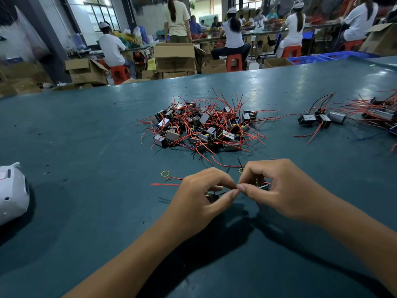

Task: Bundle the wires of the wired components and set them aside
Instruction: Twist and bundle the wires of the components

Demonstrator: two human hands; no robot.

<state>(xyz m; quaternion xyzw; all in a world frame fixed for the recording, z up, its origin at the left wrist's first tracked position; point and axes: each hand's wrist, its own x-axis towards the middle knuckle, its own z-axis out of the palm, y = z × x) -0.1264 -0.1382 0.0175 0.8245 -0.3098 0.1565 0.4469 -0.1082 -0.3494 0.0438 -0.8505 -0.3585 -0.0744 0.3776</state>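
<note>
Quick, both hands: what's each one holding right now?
Left hand: fingers pinched on a wired component.
Right hand: fingers pinched on that component's wires, above another component.

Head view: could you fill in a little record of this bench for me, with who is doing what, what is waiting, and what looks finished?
left hand: pinches wires, fingertips meeting the right hand's
right hand: pinches the same wires over a black component
rubber band: yellow, loose on the table, left of the hands
pile: tangled components with red wires, beyond the hands
small group: a few components at right, apart from the pile
table: dark green
white object: at left edge, unclear what
</note>
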